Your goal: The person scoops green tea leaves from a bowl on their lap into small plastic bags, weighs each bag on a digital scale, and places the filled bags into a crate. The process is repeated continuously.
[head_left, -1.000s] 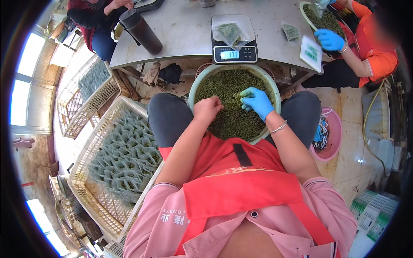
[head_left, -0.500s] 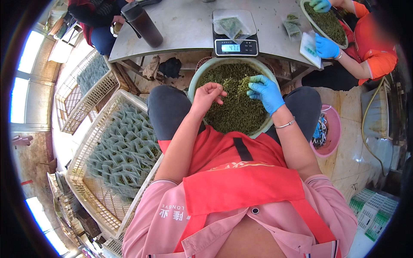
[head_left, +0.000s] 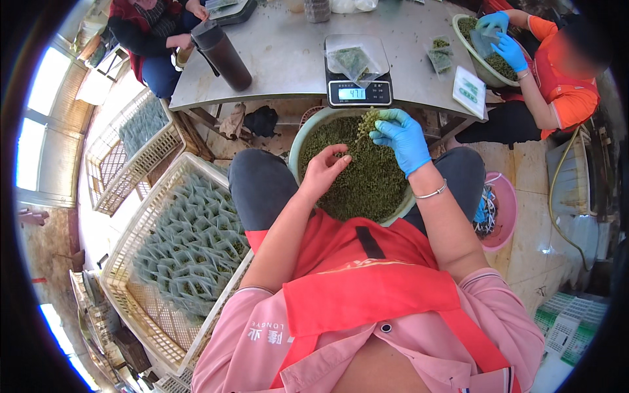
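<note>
Both forearms forward, right hand (blue-gloved) pinching a green clump, left hand loosely spread.

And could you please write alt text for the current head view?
A person's blue-gloved right hand holds a green clump over a basin of green pieces, the bare left hand loosely curled nearby. Ahead, a scale bears a bag on a table.

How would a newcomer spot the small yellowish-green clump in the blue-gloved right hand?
In front of the grey metal table sits a round pale-green basin of dark green pieces. Over its far side, the blue-gloved right hand holds the clump, lighter and yellower than those pieces.
</note>
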{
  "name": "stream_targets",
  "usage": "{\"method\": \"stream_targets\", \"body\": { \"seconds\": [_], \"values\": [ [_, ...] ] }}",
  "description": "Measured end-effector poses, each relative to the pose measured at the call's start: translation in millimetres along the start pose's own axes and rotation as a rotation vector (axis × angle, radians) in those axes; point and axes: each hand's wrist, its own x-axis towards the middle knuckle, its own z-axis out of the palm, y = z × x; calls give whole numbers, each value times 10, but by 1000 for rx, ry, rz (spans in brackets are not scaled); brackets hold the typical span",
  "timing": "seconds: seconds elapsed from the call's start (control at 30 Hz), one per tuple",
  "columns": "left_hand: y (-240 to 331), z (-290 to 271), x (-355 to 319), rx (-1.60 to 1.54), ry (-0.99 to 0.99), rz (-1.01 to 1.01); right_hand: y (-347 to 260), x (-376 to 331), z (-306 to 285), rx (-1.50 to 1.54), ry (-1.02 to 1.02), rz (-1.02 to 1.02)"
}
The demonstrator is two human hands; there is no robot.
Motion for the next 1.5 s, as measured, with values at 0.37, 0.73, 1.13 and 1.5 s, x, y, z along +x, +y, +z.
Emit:
{"method": "stream_targets", "body": {
  "seconds": [0.37, 0.73, 1.13, 1.5],
  "values": [
    [130, 4, -10, -424, -17, -237, 354, -7, 41, 103, 50, 97],
    [164, -19, 9, -428, 0, -238, 427, 27, -29, 415, 71, 188],
    [251, -115, 12, -466, 90, -132, 36, 34, 61, -358, -103, 109],
    [167, -39, -42, -250, -5, -129, 174, -45, 99, -21, -128, 208]
  ]
}}
